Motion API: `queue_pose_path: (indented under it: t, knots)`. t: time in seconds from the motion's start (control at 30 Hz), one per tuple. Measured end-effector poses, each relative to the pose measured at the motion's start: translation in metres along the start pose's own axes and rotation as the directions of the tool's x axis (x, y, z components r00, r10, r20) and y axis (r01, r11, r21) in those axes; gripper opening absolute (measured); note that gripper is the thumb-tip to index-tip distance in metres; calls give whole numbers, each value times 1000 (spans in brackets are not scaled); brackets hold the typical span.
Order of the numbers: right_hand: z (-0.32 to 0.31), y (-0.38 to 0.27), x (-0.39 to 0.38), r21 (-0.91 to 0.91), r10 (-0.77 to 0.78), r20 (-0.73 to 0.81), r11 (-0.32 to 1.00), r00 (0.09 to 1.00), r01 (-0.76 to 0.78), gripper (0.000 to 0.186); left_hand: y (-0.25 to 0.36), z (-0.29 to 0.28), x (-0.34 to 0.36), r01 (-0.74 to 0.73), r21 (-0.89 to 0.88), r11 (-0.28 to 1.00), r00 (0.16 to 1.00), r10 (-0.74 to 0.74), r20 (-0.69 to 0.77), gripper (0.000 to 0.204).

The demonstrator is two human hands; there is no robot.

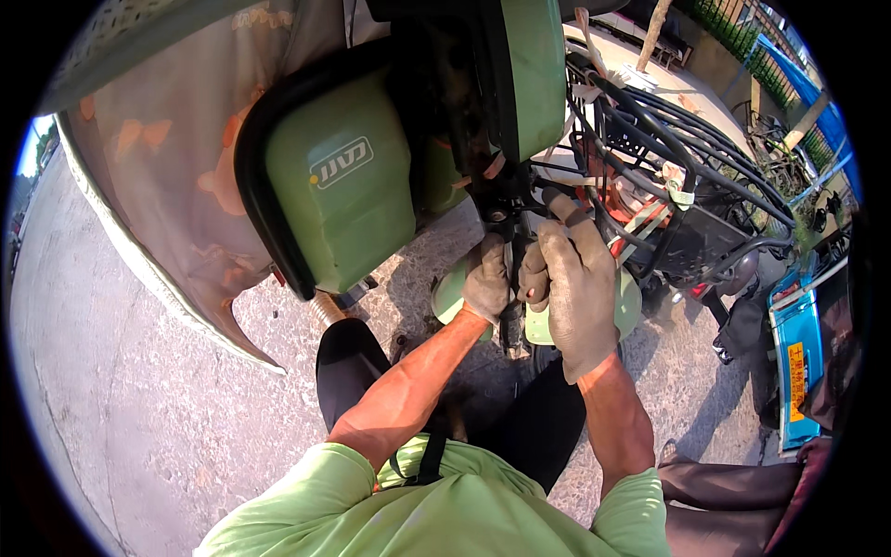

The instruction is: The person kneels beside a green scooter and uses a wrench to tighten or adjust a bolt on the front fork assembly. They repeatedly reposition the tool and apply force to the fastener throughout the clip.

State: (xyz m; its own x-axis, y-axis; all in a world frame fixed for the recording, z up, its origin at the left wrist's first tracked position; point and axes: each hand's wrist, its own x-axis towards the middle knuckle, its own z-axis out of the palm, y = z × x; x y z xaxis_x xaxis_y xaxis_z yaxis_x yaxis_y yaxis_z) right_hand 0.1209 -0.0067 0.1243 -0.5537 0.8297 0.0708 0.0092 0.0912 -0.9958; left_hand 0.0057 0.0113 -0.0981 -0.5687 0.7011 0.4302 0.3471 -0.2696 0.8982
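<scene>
Left hand (488, 278), right hand (582, 297): both sets of fingers curled mid-frame at one scooter (339, 218), can't tell gripping what; cables (654, 122) upper right.

passage: left, over pavement (176, 390) | blocked right: black cables (650, 123) | blocked ahead: green panel (540, 79)

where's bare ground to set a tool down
Left: pavement bordered by the grey cover and your left leg. Right: smaller patch between your right forearm and the blue panel. Crowded: around left hand, right hand and black cables.
</scene>
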Motion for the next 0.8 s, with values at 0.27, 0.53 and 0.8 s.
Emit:
queue_pose_path:
  t: [0.27, 0.53, 0.8]
  knots:
    - [-23, 36, 9, -245, -485, 101, 834, 869, 494, 28, 37, -2, 1, 172, -250, 953, 985, -169, 35, 48]
    - [-10, 43, 36, -507, -630, -108, 700, 769, 502, 12, 72, -8, 4, 170, -272, 947, 984, -179, -6, 54]
    - [21, 14, 50, -582, -516, -259, 758, 817, 294, 22, 15, -2, -3, 247, -19, 969, 969, -247, -2, 38]
